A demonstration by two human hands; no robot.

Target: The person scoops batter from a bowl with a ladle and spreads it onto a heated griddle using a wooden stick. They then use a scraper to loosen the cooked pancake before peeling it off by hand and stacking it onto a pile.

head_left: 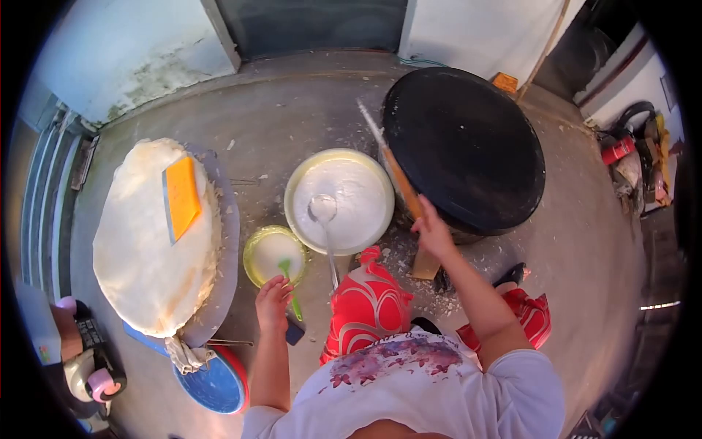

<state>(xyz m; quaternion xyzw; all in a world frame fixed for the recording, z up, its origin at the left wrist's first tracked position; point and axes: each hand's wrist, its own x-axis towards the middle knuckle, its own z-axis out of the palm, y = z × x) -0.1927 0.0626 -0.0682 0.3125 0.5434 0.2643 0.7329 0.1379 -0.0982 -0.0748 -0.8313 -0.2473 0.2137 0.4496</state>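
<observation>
My right hand point(433, 233) grips a long wooden-handled spatula point(391, 162) whose blade points up and away along the left rim of a large round black griddle point(468, 146). My left hand point(273, 301) hovers with loosely curled fingers just below a small yellow bowl point(256, 241) of white liquid, close to the green handle point(291, 285) of a utensil resting in it; whether it touches the handle is unclear. Between the hands stands a big pale bowl of white batter point(344, 197) with a metal ladle point(324, 219) in it.
A tall stack of thin round flatbreads point(142, 249) lies on a tray at left with an orange scraper point(182, 196) on top. A blue lid point(213, 384) and cloth lie below it. Another person's arm point(73, 333) shows at far left. Scraps litter the concrete floor.
</observation>
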